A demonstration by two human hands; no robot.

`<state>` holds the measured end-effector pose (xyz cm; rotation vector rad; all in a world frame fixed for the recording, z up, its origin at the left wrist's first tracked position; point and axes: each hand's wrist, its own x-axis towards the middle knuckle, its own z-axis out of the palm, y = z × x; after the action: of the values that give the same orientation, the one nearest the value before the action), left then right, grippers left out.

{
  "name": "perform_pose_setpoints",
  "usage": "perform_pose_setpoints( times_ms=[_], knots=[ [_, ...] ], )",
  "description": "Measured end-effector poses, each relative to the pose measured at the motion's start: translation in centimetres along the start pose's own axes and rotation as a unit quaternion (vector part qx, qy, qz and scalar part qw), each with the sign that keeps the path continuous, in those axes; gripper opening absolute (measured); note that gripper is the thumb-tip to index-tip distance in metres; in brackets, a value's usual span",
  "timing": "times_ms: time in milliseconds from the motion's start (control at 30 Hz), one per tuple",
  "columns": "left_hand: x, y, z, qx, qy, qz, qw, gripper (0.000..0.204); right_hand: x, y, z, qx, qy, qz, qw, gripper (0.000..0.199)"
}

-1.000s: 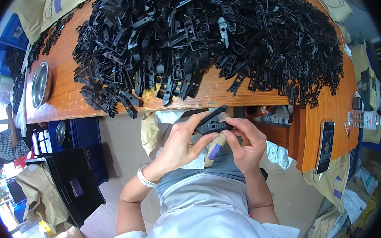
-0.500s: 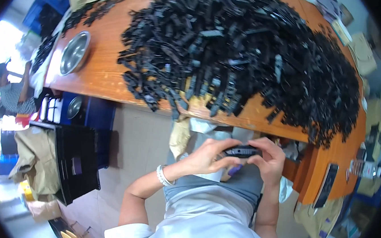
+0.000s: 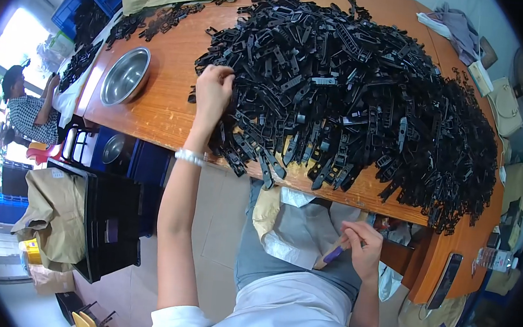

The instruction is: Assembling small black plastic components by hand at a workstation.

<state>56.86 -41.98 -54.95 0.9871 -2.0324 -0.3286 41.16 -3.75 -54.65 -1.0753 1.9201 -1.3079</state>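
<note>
The left hand [image 3: 213, 92] pinches a black plastic strip [image 3: 239, 134] at the pile's near edge on the tabletop [image 3: 162, 103], seemingly picking one up, while the right hand [image 3: 362, 248] pinches a purple-handled tool [image 3: 333, 255], so the next move calls for pulling it free.

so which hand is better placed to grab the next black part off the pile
Left. The left hand already rests on the edge of the pile of black plastic parts, while the right hand sits at the lap holding a small purple-handled tool.
</note>
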Motion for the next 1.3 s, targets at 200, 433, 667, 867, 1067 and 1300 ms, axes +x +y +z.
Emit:
perform_pose_setpoints(
  times_ms=[200,433,667,867,1067,1300],
  knots=[
    [3.3,-1.8,2.5,0.110,-0.042,-0.024,0.993,0.025,-1.0,0.4,0.0,-0.038,-0.009,0.004,0.999,0.011],
    [1.4,-0.4,-1.8,-0.012,0.004,-0.077,0.997,0.026,-0.2,2.7,-3.0,-0.010,0.228,0.019,0.973,0.009],
    [-7.1,13.6,-1.9,-0.309,-0.073,-0.053,0.947,0.029,3.0,2.1,-4.2,-0.236,0.344,-0.089,0.905,0.008],
    [-14.7,19.8,-0.2,-0.329,-0.274,-0.039,0.903,0.040,3.9,2.6,-4.0,-0.351,0.353,-0.017,0.867,0.023],
    [-18.8,21.0,1.7,-0.379,-0.343,-0.094,0.854,0.044,2.7,3.5,-3.7,-0.306,0.377,-0.031,0.873,0.017],
    [-19.0,21.6,3.3,-0.552,-0.356,-0.268,0.705,0.042,1.3,4.3,-3.9,-0.011,0.402,0.003,0.916,0.006]
  ],
)
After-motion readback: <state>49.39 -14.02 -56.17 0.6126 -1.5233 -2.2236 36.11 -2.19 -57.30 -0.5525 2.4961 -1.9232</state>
